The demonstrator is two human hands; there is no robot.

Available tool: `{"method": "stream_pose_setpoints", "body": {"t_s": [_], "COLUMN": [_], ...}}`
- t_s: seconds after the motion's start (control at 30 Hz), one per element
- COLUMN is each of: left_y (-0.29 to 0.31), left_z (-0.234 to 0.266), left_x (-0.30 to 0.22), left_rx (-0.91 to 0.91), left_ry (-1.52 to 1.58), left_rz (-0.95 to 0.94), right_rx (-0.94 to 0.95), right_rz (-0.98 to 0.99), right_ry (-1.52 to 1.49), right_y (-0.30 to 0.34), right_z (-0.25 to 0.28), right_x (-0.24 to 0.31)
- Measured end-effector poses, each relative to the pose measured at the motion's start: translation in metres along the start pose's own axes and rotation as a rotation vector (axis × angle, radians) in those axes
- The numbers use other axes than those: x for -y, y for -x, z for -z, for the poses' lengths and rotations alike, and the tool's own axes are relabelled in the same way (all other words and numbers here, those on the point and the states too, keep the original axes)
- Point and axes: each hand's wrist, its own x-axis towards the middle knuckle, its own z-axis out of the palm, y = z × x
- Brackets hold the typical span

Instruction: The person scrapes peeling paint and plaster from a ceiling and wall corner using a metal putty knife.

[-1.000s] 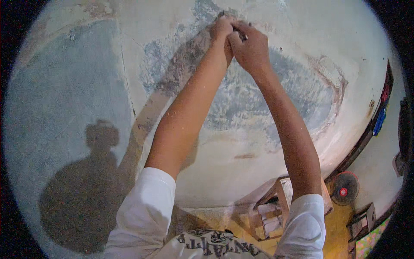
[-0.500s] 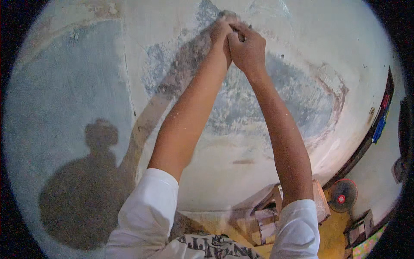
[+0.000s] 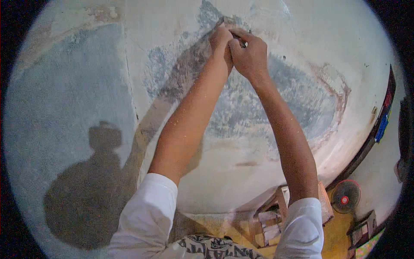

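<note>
Both your arms reach up & fwd, away from your body, converging on the wall near the top edge of the view. Your L forearm slants up to the R; it's near-straight at the elbow. Your R forearm leans up to the L, w/ a slight bend, so the pair make a tall, narrow peak. Your L hand & R hand meet there, L a bit higher, R just beside it w/ thumb & index toward the L wrist.

The dark tool is at your fingers: a flat end pokes out just past the L fingertips, up by the wall, & a dark bit shows btwn the R thumb & index. Most of it's hidden, so can't tell the exact kind. Your R fingers are curled round it in a grasp. L fingers are bent up close to the flat end, but can't tell if they grip it or only press; the fingertips are mostly out of sight.

The tool sits at the upper end of the blue-grey patch, which spreads down & R behind your forearms. Specks dot your L forearm.
</note>
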Motion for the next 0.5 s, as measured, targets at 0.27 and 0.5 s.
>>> {"method": "stream_pose_setpoints", "body": {"t_s": [0.27,0.5], "left_y": [-0.016,0.01], "left_z": [0.028,0.021], "left_x": [0.002,0.0], "left_rx": [-0.01,0.086], "left_ry": [-0.041,-0.695], "left_rz": [0.093,-0.281], "right_rx": [0.002,0.38], "right_rz": [-0.041,-0.002], "right_ry": [-0.024,0.25], "right_y": [0.003,-0.005], "right_z": [-0.008,0.033], "right_x": [0.011,-0.016]}}
